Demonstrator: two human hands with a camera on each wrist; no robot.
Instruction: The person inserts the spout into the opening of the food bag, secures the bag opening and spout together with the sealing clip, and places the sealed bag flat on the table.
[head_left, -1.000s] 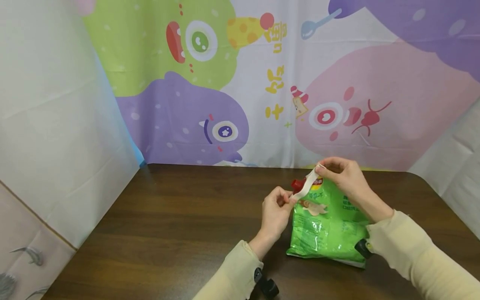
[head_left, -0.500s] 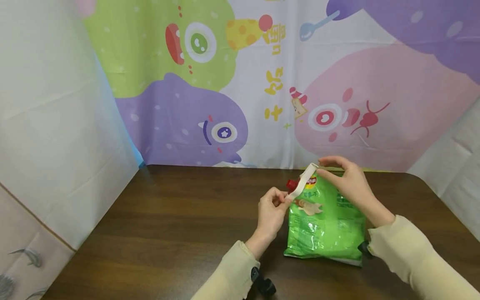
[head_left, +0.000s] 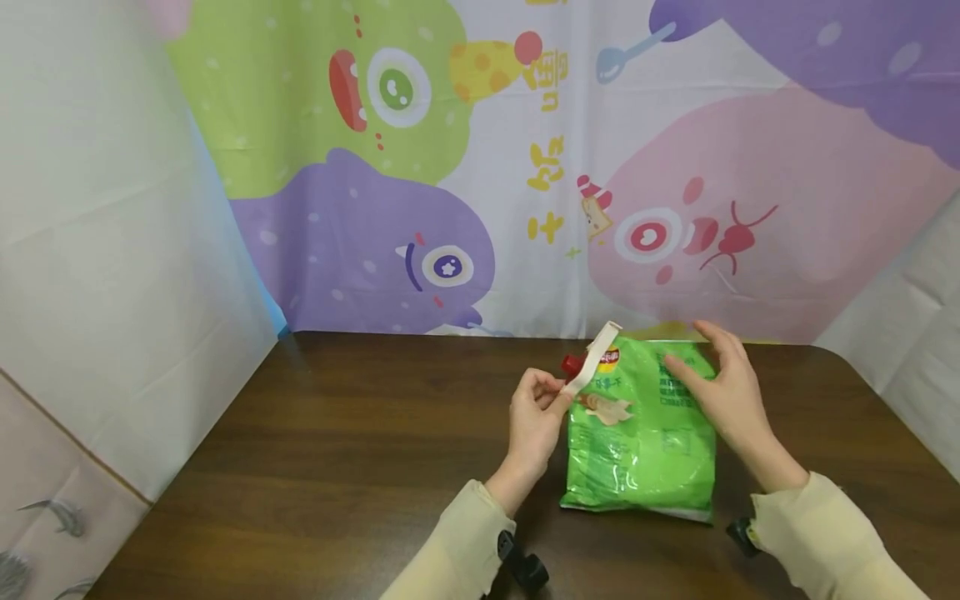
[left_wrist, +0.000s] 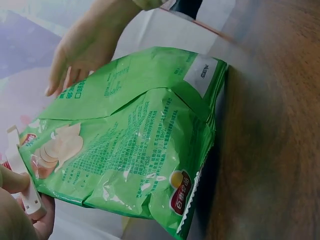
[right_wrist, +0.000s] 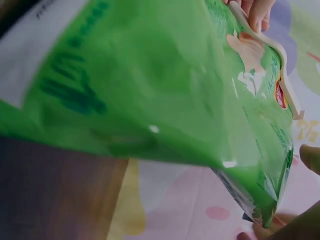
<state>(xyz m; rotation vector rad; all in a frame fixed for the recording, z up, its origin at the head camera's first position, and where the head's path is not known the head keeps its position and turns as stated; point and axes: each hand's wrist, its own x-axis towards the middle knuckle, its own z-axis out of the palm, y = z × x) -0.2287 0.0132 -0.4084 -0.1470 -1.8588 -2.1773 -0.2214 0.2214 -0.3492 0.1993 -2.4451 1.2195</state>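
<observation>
A green potato chip bag [head_left: 641, 450] stands on the table, its printed back toward me. Along its upper left edge runs a cream-white bag clip [head_left: 597, 357], with a red spout-like piece [head_left: 573, 365] behind it. My left hand [head_left: 534, 421] pinches the clip's lower end between thumb and fingers, as the left wrist view also shows at the clip [left_wrist: 21, 167]. Spread at the bag's upper right is my right hand [head_left: 735, 400], its thumb in front of the bag. In the right wrist view some of its fingers are partly hidden behind the bag's corner [right_wrist: 270, 205].
The dark brown wooden table [head_left: 360, 450] extends left of the bag. Behind it hangs a cartoon-printed curtain [head_left: 525, 283], with pale cloth [head_left: 127, 208] on the left side. Black camera mounts [head_left: 525, 567] sit on both wrists.
My right hand has let go of the clip's upper end and moved right to the bag's other top corner. The bag, clip and left hand have shifted slightly left.
</observation>
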